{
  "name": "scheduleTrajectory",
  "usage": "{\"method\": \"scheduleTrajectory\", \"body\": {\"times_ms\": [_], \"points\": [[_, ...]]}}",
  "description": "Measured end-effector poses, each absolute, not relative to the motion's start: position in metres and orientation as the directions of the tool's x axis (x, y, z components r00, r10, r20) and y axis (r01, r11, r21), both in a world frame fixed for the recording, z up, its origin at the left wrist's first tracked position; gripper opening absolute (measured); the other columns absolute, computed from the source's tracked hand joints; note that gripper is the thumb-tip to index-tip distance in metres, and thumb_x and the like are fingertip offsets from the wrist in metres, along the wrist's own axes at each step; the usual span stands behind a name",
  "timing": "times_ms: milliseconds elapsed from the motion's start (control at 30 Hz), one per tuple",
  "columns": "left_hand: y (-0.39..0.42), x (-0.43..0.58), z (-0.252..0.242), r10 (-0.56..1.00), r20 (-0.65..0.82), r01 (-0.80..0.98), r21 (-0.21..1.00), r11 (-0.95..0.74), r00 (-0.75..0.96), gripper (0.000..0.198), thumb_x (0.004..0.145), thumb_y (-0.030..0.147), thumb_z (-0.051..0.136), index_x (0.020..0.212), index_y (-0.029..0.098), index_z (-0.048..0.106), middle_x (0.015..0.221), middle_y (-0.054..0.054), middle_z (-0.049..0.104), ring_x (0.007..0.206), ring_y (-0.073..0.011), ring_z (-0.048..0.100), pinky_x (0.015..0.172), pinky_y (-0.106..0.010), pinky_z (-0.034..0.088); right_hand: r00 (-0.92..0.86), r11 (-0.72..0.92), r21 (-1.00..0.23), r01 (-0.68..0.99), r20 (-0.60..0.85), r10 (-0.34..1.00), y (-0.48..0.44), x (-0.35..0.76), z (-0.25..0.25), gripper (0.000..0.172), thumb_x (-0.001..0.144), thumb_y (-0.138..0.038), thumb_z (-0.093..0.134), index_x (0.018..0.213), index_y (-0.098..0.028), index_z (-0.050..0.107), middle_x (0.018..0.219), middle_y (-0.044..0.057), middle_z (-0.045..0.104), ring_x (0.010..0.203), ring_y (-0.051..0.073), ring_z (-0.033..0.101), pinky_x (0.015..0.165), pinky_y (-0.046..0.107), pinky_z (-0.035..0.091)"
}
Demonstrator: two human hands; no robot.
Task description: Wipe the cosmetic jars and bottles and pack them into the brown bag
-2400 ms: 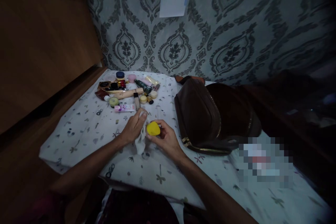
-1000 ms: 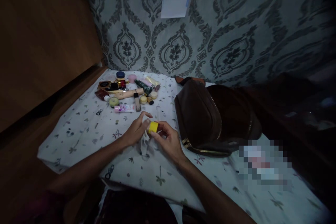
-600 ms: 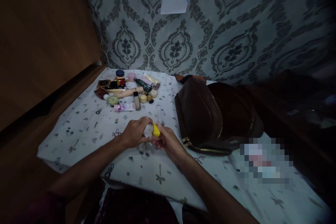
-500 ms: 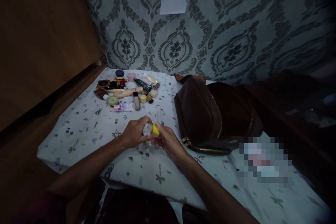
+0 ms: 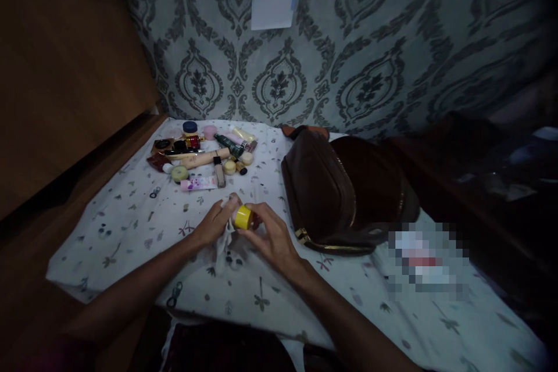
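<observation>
My right hand (image 5: pixel 272 238): just below the middle of the frame, in a narrow pinch, thumb on the near side and fingers round the back of the yellow piece.
My left hand (image 5: pixel 214 222): a bit further left, bunched around the cloth, gap pretty small. Can't really see how the fingers sit under it.
White cloth (image 5: pixel 225 239): thin and crumpled, hangs below my left fingers. I'd say super light and floppy, no chance of breaking, best gripped as a wad.
Small yellow piece (image 5: pixel 243 217): lower centre of the frame, slightly left, between both hands with the cloth right up beside it. Looks stiff, light and kinda shiny, so probably a little slippery. I'd hold it by opposite sides, fingertips only, no hard squeezing tbh.
</observation>
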State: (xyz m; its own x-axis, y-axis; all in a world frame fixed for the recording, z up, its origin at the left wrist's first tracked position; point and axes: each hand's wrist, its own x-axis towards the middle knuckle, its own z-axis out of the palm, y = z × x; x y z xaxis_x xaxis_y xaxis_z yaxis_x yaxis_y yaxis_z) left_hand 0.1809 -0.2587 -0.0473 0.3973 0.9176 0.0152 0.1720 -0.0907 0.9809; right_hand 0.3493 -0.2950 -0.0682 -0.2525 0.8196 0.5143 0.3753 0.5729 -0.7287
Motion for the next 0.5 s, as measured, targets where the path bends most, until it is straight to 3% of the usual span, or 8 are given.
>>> {"method": "scheduleTrajectory", "body": {"times_ms": [100,200,333,500], "points": [[-0.2555,0.1817,-0.0501,0.917,-0.1,0.151,0.987,0.044,0.387,0.061,0.089,0.073,0.03,0.08,0.018,0.055,0.059,0.004,0.052,0.056,-0.0124,0.047,0.058,-0.025,0.038,-0.304,0.69,-0.58,0.432,0.627,0.717,-0.296,0.3515,-0.0664,0.028,0.092,-0.029,0.059,0.119,-0.021,0.057,0.106,0.01,0.063,0.097,0.023,0.059,0.084,0.037,0.052],[-0.2533,0.1822,-0.0545,0.887,-0.209,0.056,0.977,0.204,0.412,0.07,0.079,0.084,0.032,0.079,0.018,0.054,0.047,0.006,0.047,0.042,-0.0103,0.039,0.046,-0.024,0.032,-0.301,0.72,-0.574,0.39,0.659,0.689,-0.2947,0.3524,-0.0663,0.029,0.092,-0.028,0.059,0.12,-0.022,0.058,0.11,0.011,0.064,0.101,0.024,0.06,0.086,0.038,0.052],[-0.2536,0.1831,-0.0568,0.874,-0.264,0.011,0.959,0.284,0.408,0.074,0.071,0.09,0.037,0.079,0.019,0.055,0.044,0.006,0.047,0.035,-0.0091,0.035,0.038,-0.022,0.025,-0.248,0.612,-0.762,0.212,0.564,0.788,-0.291,0.3508,-0.0715,0.036,0.083,-0.036,0.071,0.115,-0.023,0.061,0.108,0.008,0.066,0.095,0.021,0.063,0.082,0.035,0.053],[-0.253,0.1844,-0.0523,0.923,-0.145,0.029,0.989,0.145,0.357,0.068,0.079,0.084,0.034,0.065,0.019,0.05,0.044,0.006,0.042,0.04,-0.0094,0.037,0.043,-0.023,0.03,-0.202,0.266,-0.963,-0.041,0.269,0.942,-0.288,0.3472,-0.0728,0.046,0.071,-0.039,0.081,0.111,-0.024,0.064,0.105,0.004,0.068,0.086,0.017,0.063,0.081,0.032,0.052]]}}
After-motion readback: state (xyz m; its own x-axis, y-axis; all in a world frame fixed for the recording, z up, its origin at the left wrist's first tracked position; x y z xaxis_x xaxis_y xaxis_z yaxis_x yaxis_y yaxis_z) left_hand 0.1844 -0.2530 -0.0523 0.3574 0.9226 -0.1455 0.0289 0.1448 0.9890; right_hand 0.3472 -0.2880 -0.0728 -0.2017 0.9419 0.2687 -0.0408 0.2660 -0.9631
